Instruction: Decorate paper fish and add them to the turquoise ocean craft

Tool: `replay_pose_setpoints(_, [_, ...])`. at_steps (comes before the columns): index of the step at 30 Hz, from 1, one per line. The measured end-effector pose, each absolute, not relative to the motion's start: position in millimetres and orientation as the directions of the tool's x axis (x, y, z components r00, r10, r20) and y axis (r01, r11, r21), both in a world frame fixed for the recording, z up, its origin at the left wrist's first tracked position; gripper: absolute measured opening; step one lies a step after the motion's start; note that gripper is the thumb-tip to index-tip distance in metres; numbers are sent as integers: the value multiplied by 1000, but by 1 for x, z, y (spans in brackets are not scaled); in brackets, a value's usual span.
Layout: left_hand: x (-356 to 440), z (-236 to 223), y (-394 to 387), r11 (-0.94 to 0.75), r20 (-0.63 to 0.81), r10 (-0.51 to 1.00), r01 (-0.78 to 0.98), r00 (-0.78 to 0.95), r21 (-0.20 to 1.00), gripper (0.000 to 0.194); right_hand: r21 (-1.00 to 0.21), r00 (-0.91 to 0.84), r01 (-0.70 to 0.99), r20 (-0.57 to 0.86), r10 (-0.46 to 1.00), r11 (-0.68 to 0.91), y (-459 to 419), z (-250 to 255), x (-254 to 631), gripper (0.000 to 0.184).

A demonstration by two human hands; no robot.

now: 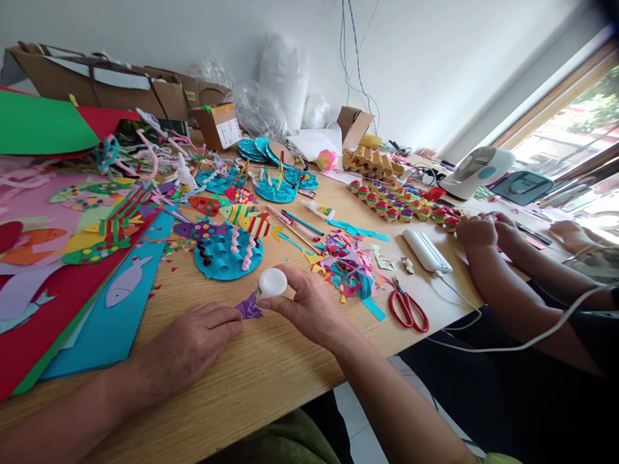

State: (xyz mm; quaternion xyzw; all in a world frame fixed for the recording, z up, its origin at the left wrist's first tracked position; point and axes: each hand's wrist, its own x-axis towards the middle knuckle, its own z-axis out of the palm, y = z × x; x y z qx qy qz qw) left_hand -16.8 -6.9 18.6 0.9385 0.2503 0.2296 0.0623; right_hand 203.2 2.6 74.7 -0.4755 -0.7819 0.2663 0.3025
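A small purple paper cutout [250, 308] lies near the table's front edge, with pale glue lines on its surface. The bent fingers of my left hand [193, 341] hold its left end against the wood; the thumb is hidden. Tipped upside down over the right end, a white glue bottle [271, 284] is gripped by my right hand [307, 303], its nozzle hidden from view. Just behind stands a blue scalloped paper disc [227, 254] with curled pipe cleaners. Paper fish [261, 224] in stripes and dots lie beyond it.
Red-handled scissors [409, 309] and paper scraps [351, 264] lie to the right, near a white device [427, 250] with a cable. Coloured sheets [106, 322] are stacked at left. A co-worker's hands [483, 232] are by a painted egg carton [401, 203].
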Motion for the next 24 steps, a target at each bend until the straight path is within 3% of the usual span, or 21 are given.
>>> replay_pose_setpoints(24, [-18,19,-6,-888,429,458,420,778,186,29,-737,-353,553,214,911,388,8,75,204,15])
